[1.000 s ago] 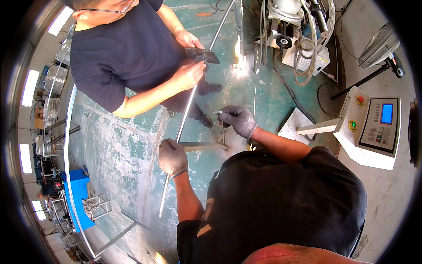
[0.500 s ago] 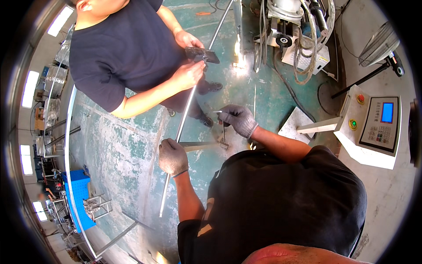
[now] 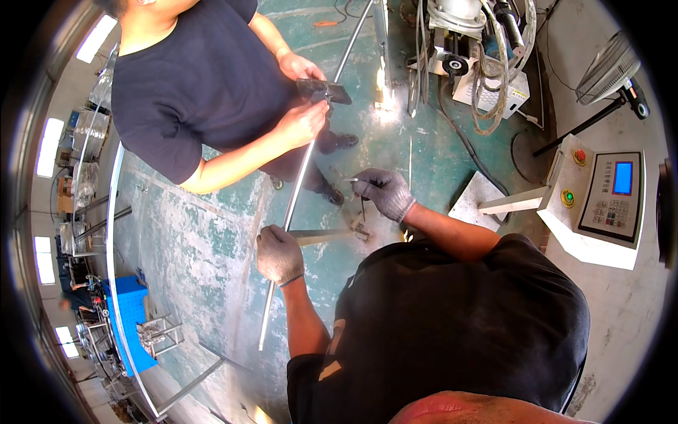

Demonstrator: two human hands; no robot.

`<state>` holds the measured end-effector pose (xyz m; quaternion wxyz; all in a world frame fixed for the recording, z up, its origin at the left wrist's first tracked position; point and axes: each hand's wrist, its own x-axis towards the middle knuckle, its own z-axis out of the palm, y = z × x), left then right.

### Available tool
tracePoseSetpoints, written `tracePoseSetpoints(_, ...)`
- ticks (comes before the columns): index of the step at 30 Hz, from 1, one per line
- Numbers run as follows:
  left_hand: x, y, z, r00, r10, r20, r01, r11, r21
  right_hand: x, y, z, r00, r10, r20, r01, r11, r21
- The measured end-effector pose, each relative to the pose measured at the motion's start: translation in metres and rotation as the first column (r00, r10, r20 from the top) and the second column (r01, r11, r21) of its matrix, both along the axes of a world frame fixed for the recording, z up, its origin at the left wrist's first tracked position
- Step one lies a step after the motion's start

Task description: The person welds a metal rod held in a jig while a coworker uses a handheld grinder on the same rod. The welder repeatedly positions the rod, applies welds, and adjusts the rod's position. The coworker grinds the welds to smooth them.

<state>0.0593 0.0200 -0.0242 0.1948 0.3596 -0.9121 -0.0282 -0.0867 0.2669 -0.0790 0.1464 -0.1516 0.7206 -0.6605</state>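
Note:
My left hand, in a grey knit glove, is closed round a long thin silvery metal bar. The bar slants from the top of the view down past my hand to a free lower end. My right hand, gloved alike, pinches a small thin metal piece whose pale tip sticks out to the left; its kind cannot be made out. Just below the right fingers is a thin dark rod, partly hidden. Beneath my hands a flat metal arm runs to a small bracket.
A co-worker in a dark T-shirt stands opposite, both hands at a dark flat device beside the bar. On the right are a control panel, a standing fan and a machine with hoses. A blue perforated stand is far left.
Both hands hold nearly the same places. The dark rod under my right fingers shows less of its length now. The view has shifted slightly.

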Motion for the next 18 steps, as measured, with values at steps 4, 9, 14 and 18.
tracePoseSetpoints(4,0.000,0.000,0.000,1.000,-0.020,-0.014,0.019,1.000,-0.008,-0.002,0.003,-0.001,0.999,-0.036,-0.032,0.038,0.999,0.034)
tracePoseSetpoints(9,0.002,0.000,-0.001,0.999,-0.021,-0.026,0.020,1.000,-0.014,-0.005,0.005,-0.002,0.998,-0.049,-0.047,0.051,0.998,0.045)
tracePoseSetpoints(14,0.002,0.001,-0.001,0.995,-0.070,-0.073,0.067,0.997,-0.037,-0.008,0.008,-0.002,0.989,-0.094,-0.115,0.098,0.994,0.037)
tracePoseSetpoints(18,0.007,-0.004,-0.012,0.992,-0.072,-0.109,0.069,0.997,-0.028,-0.013,0.012,-0.002,0.969,-0.115,-0.220,0.133,0.988,0.072)
